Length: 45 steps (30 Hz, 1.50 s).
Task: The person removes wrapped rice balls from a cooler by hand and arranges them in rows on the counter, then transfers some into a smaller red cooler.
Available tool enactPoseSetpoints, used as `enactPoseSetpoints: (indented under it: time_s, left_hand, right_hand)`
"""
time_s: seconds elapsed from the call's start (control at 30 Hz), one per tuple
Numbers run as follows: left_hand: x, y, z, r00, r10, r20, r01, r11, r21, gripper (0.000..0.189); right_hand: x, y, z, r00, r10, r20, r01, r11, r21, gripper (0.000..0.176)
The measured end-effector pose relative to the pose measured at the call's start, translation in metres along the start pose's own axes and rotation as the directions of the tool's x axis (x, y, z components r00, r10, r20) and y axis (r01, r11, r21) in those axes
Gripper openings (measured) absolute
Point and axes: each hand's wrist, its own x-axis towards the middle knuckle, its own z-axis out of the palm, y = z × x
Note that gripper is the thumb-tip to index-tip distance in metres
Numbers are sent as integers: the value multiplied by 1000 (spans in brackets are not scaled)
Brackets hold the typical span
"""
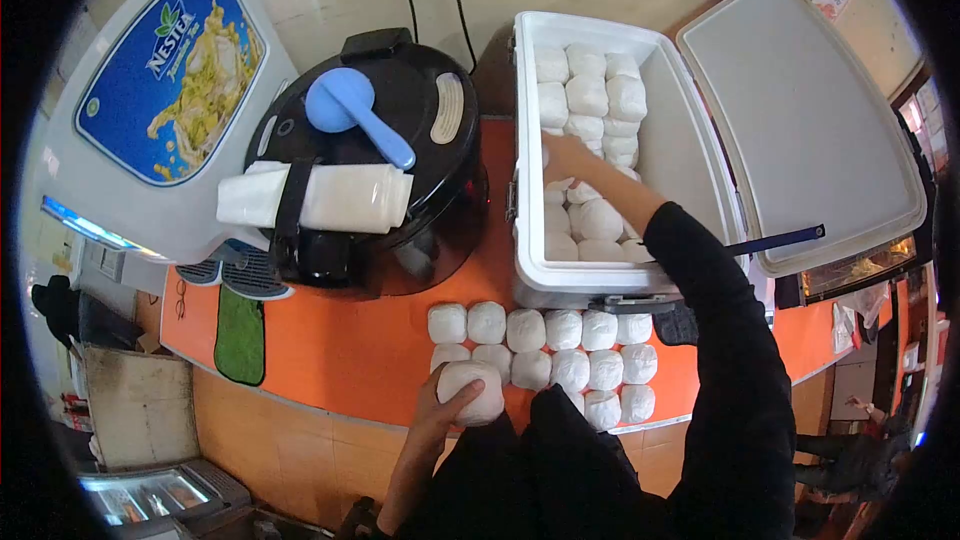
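My left hand (pixel 428 418) is closed around a round white-wrapped bundle (pixel 473 390), holding it above the front edge of the orange counter. Several similar wrapped bundles (pixel 570 368) lie in rows on the counter beside it. My right hand (pixel 572 158) reaches down into a white cooler box (pixel 685 130), near its left wall. More white-wrapped bundles (pixel 587 95) are stacked inside, around that hand. Its fingertips are hidden, so whether they grip a bundle does not show.
Left of the cooler stands a black lidded cooker (pixel 420 70) with a blue scoop (pixel 345 105) and white stacked cups (pixel 350 197) on top. The cooler's lid (pixel 810 120) hangs open to the right. A Nestea dispenser (pixel 120 170) and green cloth (pixel 240 335) are at left.
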Motion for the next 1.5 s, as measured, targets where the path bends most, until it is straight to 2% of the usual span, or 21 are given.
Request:
enactPoseSetpoints:
  time_s: [0.07, 0.17, 0.3, 0.37, 0.5, 0.53, 0.63, 0.67, 0.73, 0.8, 0.87, 0.93, 1.03, 1.1, 1.2, 1.27, 1.3, 1.37, 1.4, 1.43, 1.5]
  left_hand:
    - [2, -40, -35, 981, -5, -195, 78, 928, 364, 65]
    - [4, -89, -80, 954, -67, -292, 191, 888, 418, 68]
    - [19, -143, -117, 969, -72, -238, 159, 916, 370, 74]
    - [24, -144, -112, 972, -146, -184, 208, 901, 381, 75]
    - [35, -156, -83, 967, -249, -50, 252, 918, 308, 76]
    - [53, -190, -93, 999, -32, 41, 12, 914, 406, 73]
    - [54, -189, -73, 1000, 23, -12, -18, 949, 315, 63]
    - [61, -196, -82, 1000, 26, -3, -24, 948, 318, 63]
    - [82, -225, -114, 960, 253, 117, -247, 578, 778, 73]
    - [88, -237, -130, 972, 215, 92, -209, 626, 752, 75]
    - [83, -229, -122, 982, 176, 72, -173, 668, 724, 77]
    - [55, -191, -93, 988, 149, 40, -100, 418, 903, 78]
    - [65, -215, -99, 964, 239, 113, -232, 559, 796, 78]
    - [63, -204, -95, 994, 107, 33, -89, 571, 816, 85]
    - [75, -201, -105, 989, 71, 132, -148, 600, 786, 87]
    - [52, -159, -89, 953, -237, 191, 153, 916, 370, 81]
    - [37, -128, -78, 954, -229, 191, 148, 919, 365, 81]
    - [15, -71, -57, 946, -312, 88, 190, 754, 629, 66]
    - [18, -65, -56, 947, -307, 92, 186, 759, 623, 66]
    - [24, -59, -56, 968, -198, 154, 52, 756, 652, 58]
    - [30, -34, -36, 971, -80, 224, -94, 737, 670, 51]
  right_hand:
    - [-21, -9, -31, 995, 44, 87, -61, 976, 207, 90]
    - [-86, -17, -79, 998, 10, 54, -27, 945, 326, 76]
    - [-234, -58, -125, 990, -139, -19, 131, 866, 482, 72]
    - [-282, -51, -107, 885, -424, -193, 466, 804, 369, 71]
    - [-324, -66, -2, 850, -525, 38, 399, 690, 605, 77]
    - [-328, -71, 32, 881, -439, 178, 242, 740, 627, 78]
    - [-328, -77, 147, 869, -179, 461, -72, 876, 477, 86]
    - [-327, -64, 216, 932, -130, 337, -28, 904, 426, 88]
    - [-335, -64, 274, 975, -89, 205, 9, 931, 364, 91]
    - [-336, -86, 288, 930, 234, 283, -277, 953, 121, 93]
    - [-334, -83, 327, 958, 229, 173, -239, 970, 38, 91]
    - [-334, -80, 340, 978, 200, 61, -198, 979, -38, 84]
    - [-330, -74, 319, 966, 195, 170, -203, 979, 33, 83]
    - [-328, -82, 231, 936, 171, 308, -193, 980, 41, 74]
    - [-321, -79, 115, 952, -193, 236, 145, 967, 210, 49]
    - [-316, -80, 20, 937, -319, 143, 257, 906, 336, 39]
    - [-309, -75, -14, 926, -367, 90, 306, 868, 392, 37]
    - [-284, -75, -81, 971, -181, 154, 140, 959, 248, 33]
    - [-257, -60, -92, 979, -166, 117, 161, 986, 51, 34]
    - [-223, -40, -92, 985, -158, 74, 168, 975, -147, 36]
    - [-148, 1, -75, 984, -29, 176, 67, 974, -216, 56]
